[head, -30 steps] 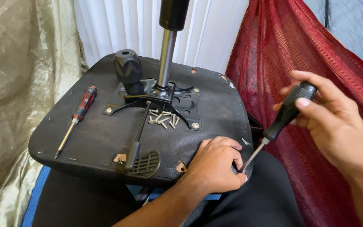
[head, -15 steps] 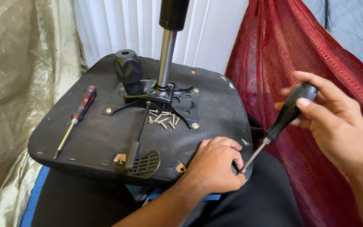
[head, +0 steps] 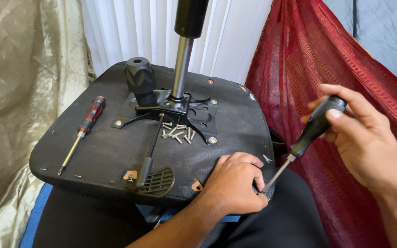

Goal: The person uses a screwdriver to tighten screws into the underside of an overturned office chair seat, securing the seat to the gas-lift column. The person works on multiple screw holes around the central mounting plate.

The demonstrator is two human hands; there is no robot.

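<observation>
- Two screwdrivers are in view: a black-handled screwdriver (head: 309, 133) gripped in the right hand (head: 364, 138), and a red-and-black screwdriver (head: 82, 132) lying loose on the left part of the seat underside.
- One upturned black chair seat (head: 102, 156) rests on the person's lap, its underside facing up.
- One metal mounting plate (head: 203, 115) sits at the seat's centre, with one gas-lift column (head: 182, 69) standing upright from it, one ribbed black knob (head: 139, 81) just beside the column, and one lever with a paddle end (head: 155, 177) running toward the near edge.
- One small heap of loose silver screws (head: 178, 133) lies on the seat beside the plate; perhaps ten, too small to count surely.
- White curtain (head: 134, 32) behind, beige cloth (head: 19, 92) on the left, red patterned cloth (head: 299, 69) on the right.
- Left hand (head: 235, 186) is curled over the seat's near right edge, knuckles up, fingers closed at the edge and hiding whatever they pinch.
- Right hand's fingers are wrapped around the handle, shaft slanting down-left, its tip meeting the left fingertips at the seat edge.
</observation>
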